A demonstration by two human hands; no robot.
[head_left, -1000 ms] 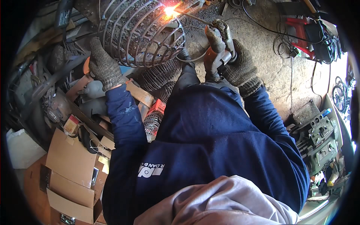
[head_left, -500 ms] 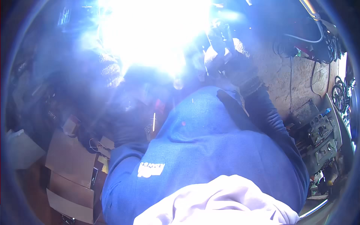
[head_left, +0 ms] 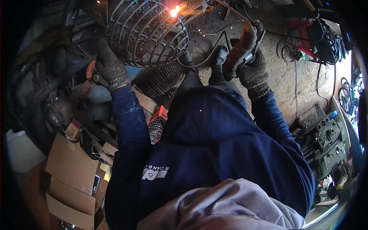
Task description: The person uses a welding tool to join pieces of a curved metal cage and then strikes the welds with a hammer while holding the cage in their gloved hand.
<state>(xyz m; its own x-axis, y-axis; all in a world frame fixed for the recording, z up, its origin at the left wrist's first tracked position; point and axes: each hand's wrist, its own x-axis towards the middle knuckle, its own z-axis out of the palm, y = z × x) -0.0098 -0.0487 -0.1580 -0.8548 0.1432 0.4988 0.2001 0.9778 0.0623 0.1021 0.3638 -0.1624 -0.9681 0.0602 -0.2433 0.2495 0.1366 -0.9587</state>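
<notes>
Grey-brown knit covers the left hand (head_left: 111, 69), which is near the left edge of the metal cage (head_left: 149, 38) and just beside an orange-rimmed thing (head_left: 91, 70); its fingers lie in shadow, so whether they close on anything cannot be told. The metal cage comes next, ahead of the person's legs and between the two hands, nearly where it was a second ago. Half a second ago a white-blue flare swallowed it — now its bars show again. They are dull, dark rods, curved and spaced apart, with crosswise bars tying them into an open, rounded shell, and dark grit shows through the gaps. At its upper right, an orange-yellow spot (head_left: 175, 11) glows, smaller than a second ago. Farther right, the right hand (head_left: 255, 73), gloved alike, is wrapped around the rod holder (head_left: 244, 42), which has shifted rightward. The thin rod (head_left: 233, 10) near its upper end, aimed at the glow a second ago, now slants up to the view's top edge — apart from the bars.
</notes>
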